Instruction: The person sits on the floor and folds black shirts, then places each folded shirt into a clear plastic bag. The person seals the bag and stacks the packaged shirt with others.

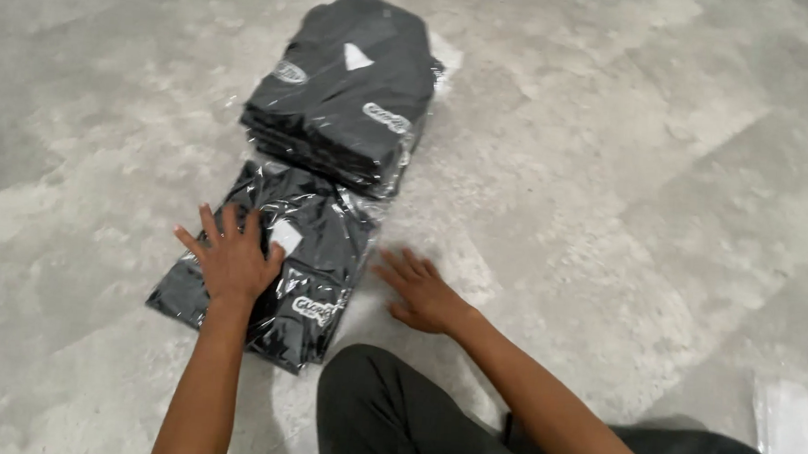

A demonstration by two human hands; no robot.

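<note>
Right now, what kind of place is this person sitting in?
Probably a storeroom or packing area, though that's a guess. The person sits on a bare grey mottled stone floor, pressing the left hand on a black folded garment in a clear plastic bag, beside a stack of bagged black garments.

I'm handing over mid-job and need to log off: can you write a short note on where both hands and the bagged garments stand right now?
Left hand: open, palm flat on top of the bagged black garment lying on the floor.
Right hand: open, fingers spread, resting on the floor just right of that bag, not touching it as far as I can tell.
Stack of bagged black garments: sits directly behind the single bag, neatly piled.
Done: several packs stacked.
Left: the single pack under the left hand is not on the stack yet.
Clear plastic lies at the far right edge.
</note>
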